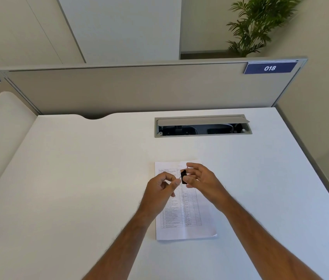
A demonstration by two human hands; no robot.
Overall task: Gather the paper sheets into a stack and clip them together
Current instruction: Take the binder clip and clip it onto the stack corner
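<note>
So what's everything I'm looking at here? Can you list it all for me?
desk: one, white, fills the lower view.
paper sheets: one stack, count of sheets unclear, white with a printed table, lying on the desk right of middle.
binder clip: one, black, held above the top of the stack, not on the paper.
cable hatch: one, grey, lid open, at the far side of the desk.
partition: one, beige, behind the desk.
number plate: one, blue, reads 018, top right of the partition.
plant: one, green, beyond the partition.
left hand: one, fingers pinching the clip's wire handle.
right hand: one, fingers holding the clip's body.
</note>
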